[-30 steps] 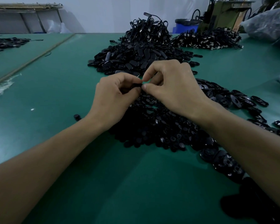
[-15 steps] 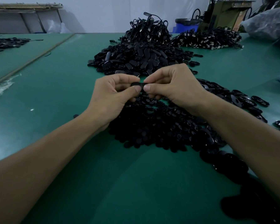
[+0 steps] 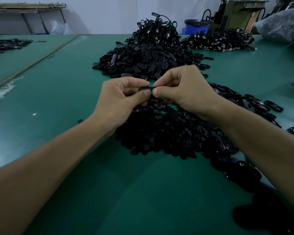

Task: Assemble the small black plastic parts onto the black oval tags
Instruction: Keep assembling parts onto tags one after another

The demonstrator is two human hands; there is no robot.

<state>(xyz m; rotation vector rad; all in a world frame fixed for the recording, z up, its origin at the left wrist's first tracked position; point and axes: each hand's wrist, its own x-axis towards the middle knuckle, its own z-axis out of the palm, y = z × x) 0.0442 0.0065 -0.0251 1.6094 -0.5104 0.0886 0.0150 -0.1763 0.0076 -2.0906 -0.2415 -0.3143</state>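
Bare green table (image 3: 126,192) lies open nearest the person and out left to a long strip (image 3: 41,60). Above a heap of small black parts (image 3: 168,133), the left hand (image 3: 119,100) and right hand (image 3: 185,92) together pinch one black oval tag (image 3: 145,89) between thumbs and forefingers. Beyond lie a heap of tags (image 3: 146,61), then tangled cords (image 3: 159,31).

No legible text — no labels, no numbers.
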